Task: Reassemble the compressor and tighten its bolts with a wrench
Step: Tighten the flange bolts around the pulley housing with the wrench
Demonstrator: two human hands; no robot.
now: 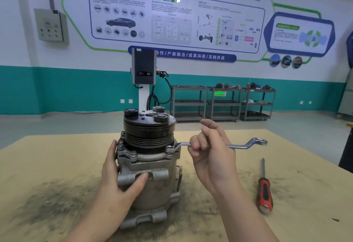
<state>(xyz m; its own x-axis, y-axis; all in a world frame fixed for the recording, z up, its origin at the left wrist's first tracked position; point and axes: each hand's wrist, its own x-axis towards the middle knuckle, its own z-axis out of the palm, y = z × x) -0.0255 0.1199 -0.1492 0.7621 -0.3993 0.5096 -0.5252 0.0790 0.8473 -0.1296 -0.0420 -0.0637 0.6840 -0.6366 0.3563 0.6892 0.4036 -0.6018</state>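
Workshop table (57, 165) with a compressor being bolted under a wall of information boards.

Behind the tan, grime-smudged table, a teal-and-white wall (76, 89) is seen with a charging post (144, 67) and grey shelf carts (223, 102) along it. An air-conditioning compressor (149, 157) is stood upright near the middle of the table, its black pulley (148, 127) on top. Its left side is gripped by the left hand (118, 180), the thumb laid across a front lug. A double-ended ring wrench (219, 145) is held at mid-shaft by the curled fingers of the right hand (210, 152); one ring is seated on a bolt (170, 148) at the housing's right flange. A red-handled screwdriver (264, 190) is laid toward the table's right edge, apart from the compressor.
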